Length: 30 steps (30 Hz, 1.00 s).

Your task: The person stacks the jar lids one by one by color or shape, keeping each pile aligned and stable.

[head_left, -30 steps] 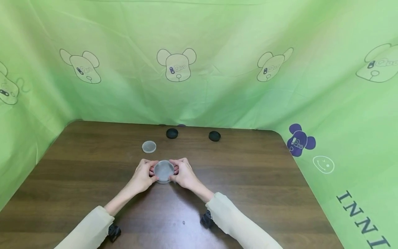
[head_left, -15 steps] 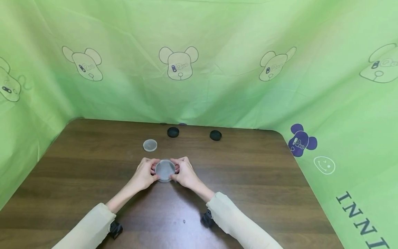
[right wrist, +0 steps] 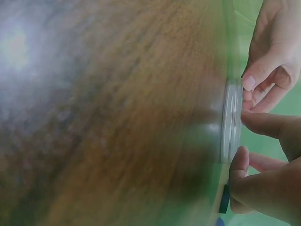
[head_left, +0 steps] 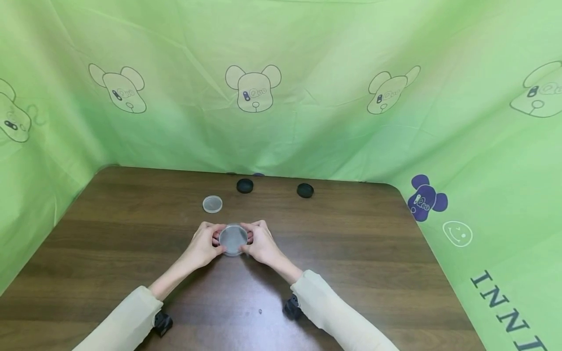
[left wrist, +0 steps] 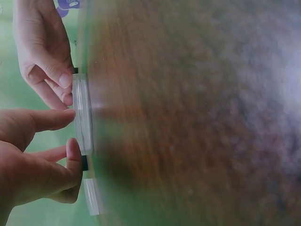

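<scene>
A clear, round, shallow petri dish [head_left: 233, 239] lies flat on the brown table, its lid and base showing as stacked rims [left wrist: 83, 115] in the left wrist view. On its left side my left hand [head_left: 206, 245] holds the edge between thumb and fingers. My right hand [head_left: 261, 244] grips the opposite edge in the same way. The fingers behind the dish are partly hidden in the head view. Just beyond the left hand sits a smaller clear round dish [head_left: 212, 204], apart from both hands.
Two black round discs [head_left: 245, 185] [head_left: 305, 190] lie near the table's back edge. A tiny clear speck [head_left: 260, 311] is on the wooden table [head_left: 364, 273] in front. Green printed cloth [head_left: 307, 131] hangs close around the back and sides.
Both hands keep their hold on the petri dish, which has not visibly moved on the table. Only the head view has shifted slightly.
</scene>
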{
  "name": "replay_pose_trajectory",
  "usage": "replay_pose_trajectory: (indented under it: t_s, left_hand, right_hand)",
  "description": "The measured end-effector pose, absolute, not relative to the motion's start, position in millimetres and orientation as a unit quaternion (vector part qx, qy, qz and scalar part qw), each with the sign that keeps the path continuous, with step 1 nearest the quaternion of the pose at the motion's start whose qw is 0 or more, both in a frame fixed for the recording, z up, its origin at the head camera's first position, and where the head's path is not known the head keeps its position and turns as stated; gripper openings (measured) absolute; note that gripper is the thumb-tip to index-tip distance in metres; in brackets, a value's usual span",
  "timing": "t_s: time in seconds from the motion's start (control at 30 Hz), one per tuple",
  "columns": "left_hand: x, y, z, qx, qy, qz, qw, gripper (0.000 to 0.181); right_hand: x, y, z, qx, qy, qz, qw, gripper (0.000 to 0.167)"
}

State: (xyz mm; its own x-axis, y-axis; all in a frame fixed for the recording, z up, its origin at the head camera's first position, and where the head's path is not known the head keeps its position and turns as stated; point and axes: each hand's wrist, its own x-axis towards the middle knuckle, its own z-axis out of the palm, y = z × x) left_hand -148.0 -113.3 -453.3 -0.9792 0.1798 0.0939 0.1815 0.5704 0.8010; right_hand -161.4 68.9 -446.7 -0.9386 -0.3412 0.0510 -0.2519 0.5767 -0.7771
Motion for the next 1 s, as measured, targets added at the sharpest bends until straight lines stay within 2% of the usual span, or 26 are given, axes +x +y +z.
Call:
replay_pose_trajectory:
  t_s: [0.5, 1.0]
  left_hand:
    - [-151, -119, -457, -0.086, -0.868, -0.490, -0.017, 0.049]
    - [-154, -125, -457, -0.070, -0.839, -0.538, -0.033, 0.040]
  right_hand:
    - [-170, 75, -452, -0.177, 0.847, -0.497, 0.072, 0.055]
    - [-173, 82, -444, -0.137, 0.818, -0.547, 0.113, 0.051]
